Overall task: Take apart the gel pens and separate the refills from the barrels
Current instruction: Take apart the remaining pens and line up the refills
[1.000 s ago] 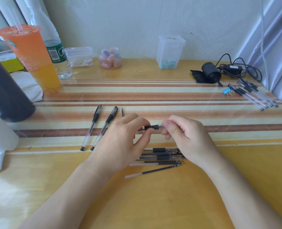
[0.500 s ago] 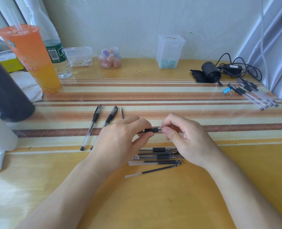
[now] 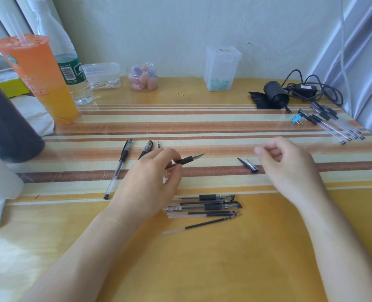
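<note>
My left hand [image 3: 150, 177] pinches an uncapped gel pen [image 3: 188, 159] by its black grip, tip pointing right. Its clear cap [image 3: 249, 165] lies on the striped mat just left of my right hand [image 3: 287, 168], which hovers with loosely curled fingers and holds nothing. Below my hands lies a pile of pens and loose refills [image 3: 206, 207]; one refill [image 3: 199, 225] lies apart at the front. Two capped pens [image 3: 118, 168] lie left of my left hand, the second partly hidden by it.
An orange drink cup [image 3: 39, 77] and a water bottle [image 3: 71, 70] stand at the back left beside a dark cylinder [image 3: 4, 120]. Small plastic containers [image 3: 222, 70] line the wall. A black cable bundle [image 3: 289, 94], blue binder clip [image 3: 297, 119] and several pens [image 3: 333, 125] sit at the right.
My right hand pulled the cap off the pen, moved right and let the cap go onto the mat. My left hand still holds the pen, its tip now bare.
</note>
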